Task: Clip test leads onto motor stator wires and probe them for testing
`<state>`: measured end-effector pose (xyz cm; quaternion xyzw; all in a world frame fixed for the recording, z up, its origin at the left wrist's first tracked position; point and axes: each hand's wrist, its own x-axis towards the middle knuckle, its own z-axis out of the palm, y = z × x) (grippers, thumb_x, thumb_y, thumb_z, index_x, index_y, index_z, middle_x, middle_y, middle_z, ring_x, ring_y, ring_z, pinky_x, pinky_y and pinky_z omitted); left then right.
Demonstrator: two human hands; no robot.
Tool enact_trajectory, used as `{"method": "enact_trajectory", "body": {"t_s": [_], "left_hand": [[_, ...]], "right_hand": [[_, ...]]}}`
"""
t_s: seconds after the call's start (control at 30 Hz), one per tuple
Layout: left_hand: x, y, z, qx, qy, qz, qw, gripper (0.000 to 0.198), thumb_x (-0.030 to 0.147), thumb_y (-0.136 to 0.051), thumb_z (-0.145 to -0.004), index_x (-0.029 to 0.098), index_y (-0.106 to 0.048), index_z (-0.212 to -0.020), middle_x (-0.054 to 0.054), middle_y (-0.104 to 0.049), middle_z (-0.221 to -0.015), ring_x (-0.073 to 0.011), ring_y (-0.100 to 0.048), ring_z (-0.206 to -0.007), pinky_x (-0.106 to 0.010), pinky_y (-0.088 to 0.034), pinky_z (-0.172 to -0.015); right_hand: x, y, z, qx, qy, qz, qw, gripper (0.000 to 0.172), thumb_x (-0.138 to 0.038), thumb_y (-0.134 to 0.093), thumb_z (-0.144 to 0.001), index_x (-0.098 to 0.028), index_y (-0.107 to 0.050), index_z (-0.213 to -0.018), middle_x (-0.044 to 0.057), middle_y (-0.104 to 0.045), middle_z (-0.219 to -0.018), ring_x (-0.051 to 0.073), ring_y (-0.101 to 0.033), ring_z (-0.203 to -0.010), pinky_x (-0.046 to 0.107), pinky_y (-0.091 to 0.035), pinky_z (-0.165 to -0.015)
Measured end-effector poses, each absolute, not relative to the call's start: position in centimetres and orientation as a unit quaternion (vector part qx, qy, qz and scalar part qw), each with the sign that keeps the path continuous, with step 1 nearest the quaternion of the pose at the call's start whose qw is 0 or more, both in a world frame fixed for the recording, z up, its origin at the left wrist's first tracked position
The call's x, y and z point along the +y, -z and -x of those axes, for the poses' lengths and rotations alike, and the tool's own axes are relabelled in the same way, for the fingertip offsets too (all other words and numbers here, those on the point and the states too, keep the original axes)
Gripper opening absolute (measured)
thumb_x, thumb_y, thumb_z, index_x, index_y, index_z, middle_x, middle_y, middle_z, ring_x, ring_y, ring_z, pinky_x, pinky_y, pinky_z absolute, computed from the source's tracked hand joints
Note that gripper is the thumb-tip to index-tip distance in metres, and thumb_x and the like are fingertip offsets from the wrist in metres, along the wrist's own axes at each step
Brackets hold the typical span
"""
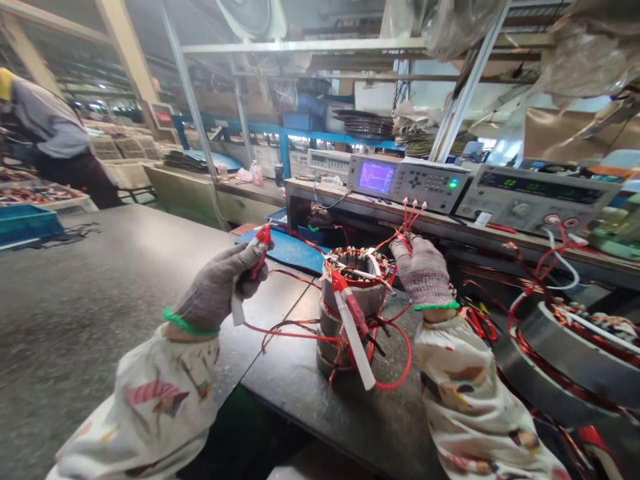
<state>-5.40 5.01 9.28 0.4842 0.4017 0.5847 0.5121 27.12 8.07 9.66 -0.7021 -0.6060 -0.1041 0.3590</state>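
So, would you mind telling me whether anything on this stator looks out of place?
Yes: a white strip juts out at a slant from the side of the wound stator, and red wires loop loosely beside it, looking unsecured.

My camera sits on my head and faces forward and down, so my gloved left hand [217, 288] and right hand [424, 273] enter low in the view, close to the lens. Just past my fingers [403, 245] the view drops to the wound stator [353, 313] between them, then reaches farther out over my fingertips to the waveform tester [407, 181] on the shelf.
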Motion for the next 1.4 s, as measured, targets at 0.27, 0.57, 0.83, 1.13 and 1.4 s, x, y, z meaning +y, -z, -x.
{"method": "enact_trajectory", "body": {"t_s": [0.27,0.57,0.83,1.13,1.4], "left_hand": [[5.1,-9.2,5.6,0.406,-0.579,-0.485,0.514,0.027,0.036,-0.076,-0.079,0.016,-0.067,-0.094,0.003,-0.052,-0.061,-0.0056,-0.039,-0.047,-0.013,-0.029,-0.037],[5.2,-9.3,5.5,0.391,-0.584,-0.474,0.530,0.023,0.033,-0.077,-0.077,0.017,-0.068,-0.091,0.002,-0.052,-0.061,-0.0058,-0.041,-0.048,-0.012,-0.031,-0.038],[3.7,-9.8,5.0,0.402,-0.593,-0.488,0.498,0.028,0.039,-0.078,-0.076,0.016,-0.066,-0.087,0.001,-0.060,-0.062,-0.0061,-0.048,-0.046,-0.013,-0.035,-0.038],[-3.1,-6.2,-1.8,0.372,-0.560,-0.524,0.523,0.037,0.046,-0.077,-0.079,0.018,-0.066,-0.100,-0.005,-0.074,-0.088,-0.0181,-0.070,-0.073,-0.023,-0.053,-0.053],[-5.9,-3.2,-6.4,0.389,-0.659,-0.486,0.422,0.035,0.042,-0.075,-0.082,0.021,-0.063,-0.106,0.001,-0.069,-0.084,-0.0132,-0.062,-0.067,-0.024,-0.052,-0.060]], "right_hand": [[8.0,-10.3,-26.3,-0.589,0.099,0.717,0.360,0.044,-0.045,-0.047,-0.097,-0.015,-0.071,-0.120,0.014,-0.074,-0.108,0.028,-0.067,-0.101,0.037,-0.049,-0.090],[7.5,-10.5,-26.1,-0.595,0.108,0.708,0.365,0.044,-0.045,-0.046,-0.096,-0.015,-0.071,-0.117,0.015,-0.073,-0.107,0.029,-0.066,-0.101,0.038,-0.048,-0.091],[5.7,-11.4,-25.9,-0.565,-0.033,0.714,0.412,0.023,-0.027,-0.063,-0.081,-0.017,-0.069,-0.101,0.009,-0.073,-0.095,0.025,-0.066,-0.088,0.037,-0.050,-0.084],[-5.6,-8.8,-21.5,-0.648,-0.106,0.534,0.532,0.042,-0.057,-0.079,-0.073,-0.021,-0.072,-0.094,0.004,-0.073,-0.085,0.020,-0.064,-0.074,0.033,-0.053,-0.069],[-4.8,-9.2,-19.5,-0.522,-0.553,0.359,0.540,0.042,-0.048,-0.081,-0.073,-0.023,-0.067,-0.105,0.001,-0.071,-0.093,0.017,-0.064,-0.074,0.029,-0.054,-0.066]]}}
